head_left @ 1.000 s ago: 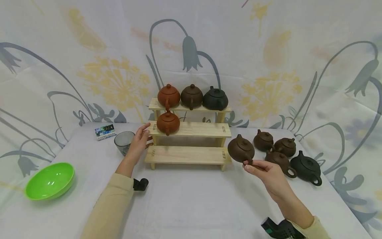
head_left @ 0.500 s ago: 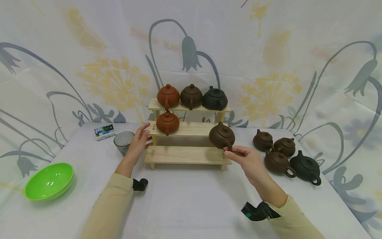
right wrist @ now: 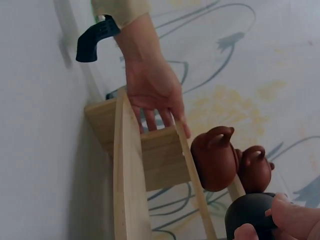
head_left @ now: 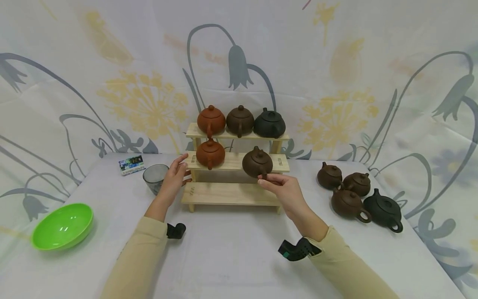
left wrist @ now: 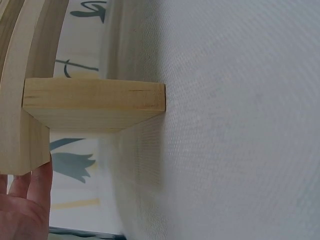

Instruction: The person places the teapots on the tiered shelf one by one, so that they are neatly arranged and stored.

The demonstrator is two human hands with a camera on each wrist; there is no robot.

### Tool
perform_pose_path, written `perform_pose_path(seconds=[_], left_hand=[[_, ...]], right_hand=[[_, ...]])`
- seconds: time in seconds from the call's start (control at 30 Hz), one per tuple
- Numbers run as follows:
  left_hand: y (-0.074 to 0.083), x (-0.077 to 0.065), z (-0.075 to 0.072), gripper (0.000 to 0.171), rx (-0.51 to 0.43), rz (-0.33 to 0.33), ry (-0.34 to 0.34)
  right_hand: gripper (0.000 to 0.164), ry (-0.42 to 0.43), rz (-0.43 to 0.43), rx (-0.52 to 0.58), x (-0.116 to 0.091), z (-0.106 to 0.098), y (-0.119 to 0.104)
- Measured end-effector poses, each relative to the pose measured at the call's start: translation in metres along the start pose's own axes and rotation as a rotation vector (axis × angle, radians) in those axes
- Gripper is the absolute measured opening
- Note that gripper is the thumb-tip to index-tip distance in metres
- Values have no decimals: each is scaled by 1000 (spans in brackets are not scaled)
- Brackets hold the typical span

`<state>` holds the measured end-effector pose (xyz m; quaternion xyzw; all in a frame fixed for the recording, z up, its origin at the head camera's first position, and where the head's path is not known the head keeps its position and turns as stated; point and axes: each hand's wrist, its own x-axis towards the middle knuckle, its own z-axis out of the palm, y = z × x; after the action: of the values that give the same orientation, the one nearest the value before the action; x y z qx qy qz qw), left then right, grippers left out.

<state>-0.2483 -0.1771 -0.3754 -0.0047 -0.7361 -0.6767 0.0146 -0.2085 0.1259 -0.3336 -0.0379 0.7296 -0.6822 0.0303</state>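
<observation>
My right hand (head_left: 287, 193) pinches the handle of a dark brown teapot (head_left: 257, 162), which overlaps the middle board of a three-step wooden shelf (head_left: 231, 193). The right wrist view shows the teapot dark at the bottom edge, with my thumb (right wrist: 295, 215) on it. At the shelf's left end my left hand (head_left: 173, 178) touches the wood with fairly straight fingers, also seen in the left wrist view against the board's end. A reddish teapot (head_left: 210, 153) stands left on the middle step. Above it sit a reddish teapot (head_left: 211, 120), a brown one (head_left: 240, 121) and a black one (head_left: 269, 123).
Right of the shelf, brown teapots (head_left: 347, 203) cluster with a black teapot (head_left: 382, 209). A grey glass cup (head_left: 154, 176) stands beside my left hand, with a small colourful box (head_left: 131, 165) behind it. A green bowl (head_left: 61, 228) lies at the left. Patterned cloth (head_left: 149, 62) hangs behind.
My right hand has carried the brown teapot leftward from beside the shelf, and up to in front of the middle board. My left hand has stayed at the shelf's left end.
</observation>
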Motion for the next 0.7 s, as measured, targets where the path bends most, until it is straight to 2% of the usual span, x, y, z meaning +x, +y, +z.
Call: perform_pose_path(seconds=[0.4,0.7], left_hand=[[1,-2,0,46,5,0,3],[0,-1,0,46,-5,10,-1]], right_hand=[[27,43,32,-4,19,35,-5],[28,47,15,7,30,52,-5]])
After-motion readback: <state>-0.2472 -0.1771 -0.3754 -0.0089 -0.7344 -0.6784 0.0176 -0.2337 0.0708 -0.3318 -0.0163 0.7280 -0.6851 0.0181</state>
